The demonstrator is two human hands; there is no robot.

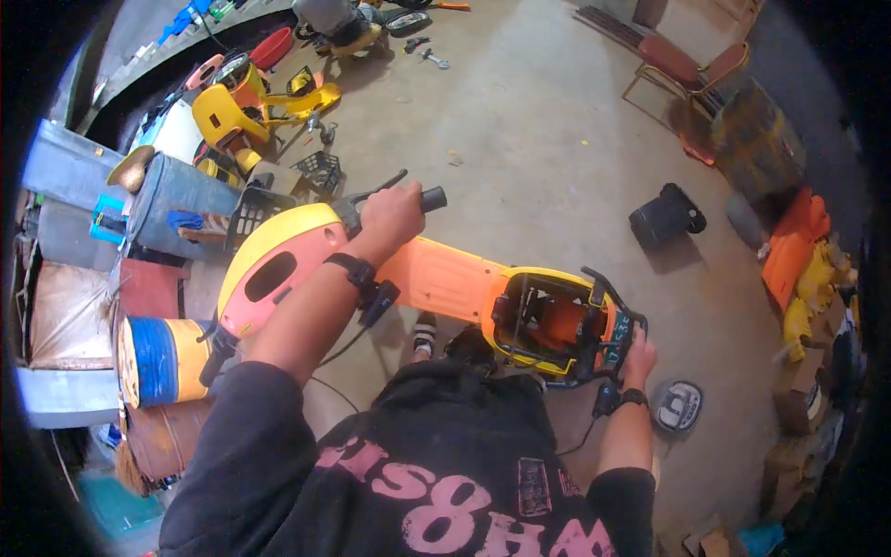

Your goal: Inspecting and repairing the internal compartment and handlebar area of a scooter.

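Note:
A yellow and orange scooter point(444, 280) stands crosswise in front of me, its front end to my left. My left hand point(392, 221) is closed round the far handlebar grip point(433, 199), beside a brake lever. Closed on the scooter's rear end, my right hand point(639, 358) is by the black rear rack point(601, 283) and a green plate point(618, 342); its fingers are partly hidden. No seat covers the frame opening point(557, 320), where dark inner parts show. The near handlebar grip point(219, 357) points toward the lower left, untouched.
Drums, a blue barrel point(176, 200) and a blue-yellow drum point(153, 362), crowd the left side. Yellow body parts point(227, 116) lie beyond. A black bucket-like container point(665, 219) and an oval grey part point(678, 407) lie on the right floor. Chairs point(670, 63) stand far right.

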